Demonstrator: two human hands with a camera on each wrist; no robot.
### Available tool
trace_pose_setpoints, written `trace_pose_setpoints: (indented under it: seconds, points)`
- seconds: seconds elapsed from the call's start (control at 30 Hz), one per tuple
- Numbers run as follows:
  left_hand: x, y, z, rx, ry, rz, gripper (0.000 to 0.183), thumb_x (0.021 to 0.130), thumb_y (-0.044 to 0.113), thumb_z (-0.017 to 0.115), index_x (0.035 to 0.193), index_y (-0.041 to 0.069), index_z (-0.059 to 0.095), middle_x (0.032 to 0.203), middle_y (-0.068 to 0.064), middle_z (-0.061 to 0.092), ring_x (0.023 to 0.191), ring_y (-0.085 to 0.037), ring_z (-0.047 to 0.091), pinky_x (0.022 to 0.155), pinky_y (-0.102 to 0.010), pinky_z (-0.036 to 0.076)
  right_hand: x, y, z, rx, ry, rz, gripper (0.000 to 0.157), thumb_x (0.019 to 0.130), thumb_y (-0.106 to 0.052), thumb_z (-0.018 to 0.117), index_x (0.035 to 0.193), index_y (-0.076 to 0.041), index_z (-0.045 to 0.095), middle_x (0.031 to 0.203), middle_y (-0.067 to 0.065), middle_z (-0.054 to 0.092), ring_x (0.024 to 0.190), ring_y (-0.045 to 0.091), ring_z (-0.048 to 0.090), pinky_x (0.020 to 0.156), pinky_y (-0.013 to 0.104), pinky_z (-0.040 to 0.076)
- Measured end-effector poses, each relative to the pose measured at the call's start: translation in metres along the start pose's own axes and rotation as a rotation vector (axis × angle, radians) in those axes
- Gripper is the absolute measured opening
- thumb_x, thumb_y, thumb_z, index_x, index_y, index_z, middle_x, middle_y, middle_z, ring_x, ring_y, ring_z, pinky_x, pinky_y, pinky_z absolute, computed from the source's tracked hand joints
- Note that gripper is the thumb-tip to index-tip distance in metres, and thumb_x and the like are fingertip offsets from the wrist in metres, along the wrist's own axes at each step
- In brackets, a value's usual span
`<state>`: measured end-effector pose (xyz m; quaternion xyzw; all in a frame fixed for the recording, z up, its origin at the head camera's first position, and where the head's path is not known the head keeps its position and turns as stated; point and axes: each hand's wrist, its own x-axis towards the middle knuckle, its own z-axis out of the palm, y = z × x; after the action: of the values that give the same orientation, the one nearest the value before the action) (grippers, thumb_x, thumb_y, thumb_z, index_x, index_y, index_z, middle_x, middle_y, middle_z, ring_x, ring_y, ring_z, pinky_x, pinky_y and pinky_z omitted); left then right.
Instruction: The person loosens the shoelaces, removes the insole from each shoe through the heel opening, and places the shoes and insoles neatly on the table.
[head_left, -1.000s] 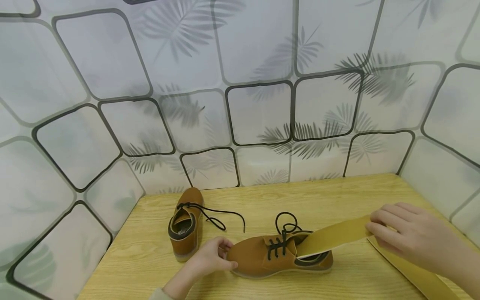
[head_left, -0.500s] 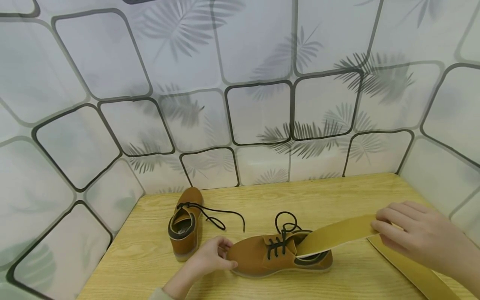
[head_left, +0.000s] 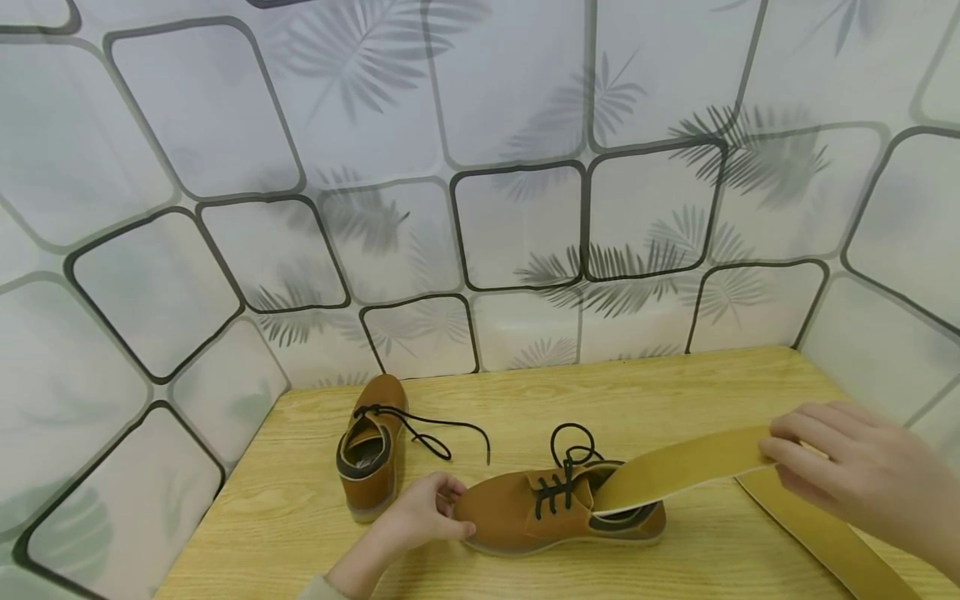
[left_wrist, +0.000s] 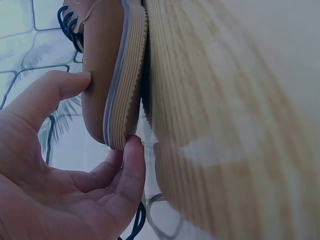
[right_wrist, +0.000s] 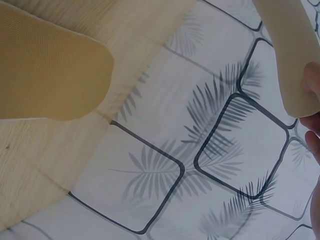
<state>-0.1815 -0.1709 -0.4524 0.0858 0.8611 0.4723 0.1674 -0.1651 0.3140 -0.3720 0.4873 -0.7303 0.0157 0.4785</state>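
A brown lace-up shoe (head_left: 502, 510) with black laces lies on the table, toe to the left. My left hand (head_left: 414, 518) holds it by the toe; the left wrist view shows the thumb (left_wrist: 75, 85) on the upper and fingertips (left_wrist: 134, 147) under the ribbed sole's edge. A tan insole (head_left: 686, 471) slants up to the right out of the shoe's opening, its lower end hidden inside. At its raised end, my right hand (head_left: 855, 471) pinches it between thumb and fingers. The right wrist view shows that rounded end of the insole (right_wrist: 297, 75) in the fingers.
The matching brown shoe (head_left: 377, 475) stands at the left, heel toward me, its black lace (head_left: 450, 422) trailing right. A second tan insole (head_left: 832, 542) lies on the wooden table (head_left: 720, 567) below my right hand. A patterned sheet (head_left: 525, 225) rises behind and at both sides.
My right hand has shifted slightly to the right, and more of the insole shows between it and the shoe. The left hand and both shoes have stayed in place.
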Motion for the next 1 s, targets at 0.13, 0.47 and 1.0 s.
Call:
trace_pose_setpoints:
  seconds: [0.13,0.47,1.0]
  points:
    - [0.000,0.000,0.000,-0.004,-0.007,-0.001,0.041,0.083,0.003,0.086,0.117,-0.001,0.065,0.110,-0.010,0.066,0.089,-0.018,0.059,0.074,-0.030,0.052,-0.002,0.002,-0.002,0.007,0.004,0.002,0.052,0.117,-0.030,0.038,0.086,-0.003,0.070,0.080,0.010,0.068,0.068,0.031,0.060,0.128,0.014,0.018]
    - [0.001,-0.001,-0.001,0.008,-0.012,0.004,0.041,0.083,0.003,0.086,0.117,-0.001,0.065,0.111,-0.009,0.066,0.089,-0.018,0.060,0.074,-0.029,0.052,-0.009,0.004,-0.007,0.003,-0.011,0.037,0.055,0.117,-0.035,0.037,0.087,-0.004,0.071,0.082,0.008,0.069,0.070,0.028,0.060,0.123,0.011,0.020]
    - [0.001,-0.002,0.000,0.013,-0.011,0.017,0.041,0.082,0.004,0.086,0.118,-0.001,0.065,0.110,-0.009,0.067,0.088,-0.017,0.060,0.073,-0.027,0.052,-0.012,0.010,-0.011,-0.010,0.085,0.050,0.051,0.116,-0.033,0.040,0.088,-0.002,0.071,0.080,0.011,0.068,0.071,0.028,0.056,0.109,0.012,0.034]
